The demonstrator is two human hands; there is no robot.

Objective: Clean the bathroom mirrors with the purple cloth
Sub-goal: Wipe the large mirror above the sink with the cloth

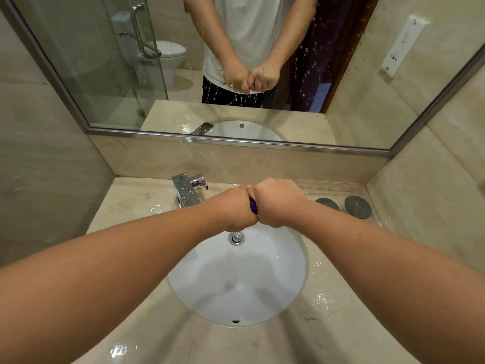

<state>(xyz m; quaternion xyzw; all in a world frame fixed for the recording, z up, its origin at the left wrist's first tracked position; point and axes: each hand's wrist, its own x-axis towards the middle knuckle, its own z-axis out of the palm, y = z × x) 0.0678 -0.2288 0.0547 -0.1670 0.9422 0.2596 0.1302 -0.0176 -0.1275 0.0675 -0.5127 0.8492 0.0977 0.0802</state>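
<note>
Over the middle of the sink, my two fists are pressed knuckle to knuckle, and from above I cannot see the fingers themselves. The reflection shows them curled tight under both hands with water dripping off them. Between my left hand point(232, 210) and my right hand point(278, 202) only a dark sliver of the purple cloth point(253, 206) shows, bunched up and gripped by both, so I read this as wringing it out rather than wiping. Below the fists sits the white oval ceramic basin point(236, 279) with its chrome drain. Just behind my left hand is the square chrome tap point(187, 190), beaded with drops. The beige marble counter point(126, 203) around the basin is wet in patches, and two round grey discs point(357, 207) lie near its back right corner. Further out, the large metal-framed wall mirror point(105, 61) is spattered with droplets, thickest on its right half and across the reflected torso. My judgement is that the task is at an early or middle stage. The glass has been wetted but not wiped dry, no clean swept patch stands out, and the whole pane is left to do. Any other mirror in the room is out of view.
</note>
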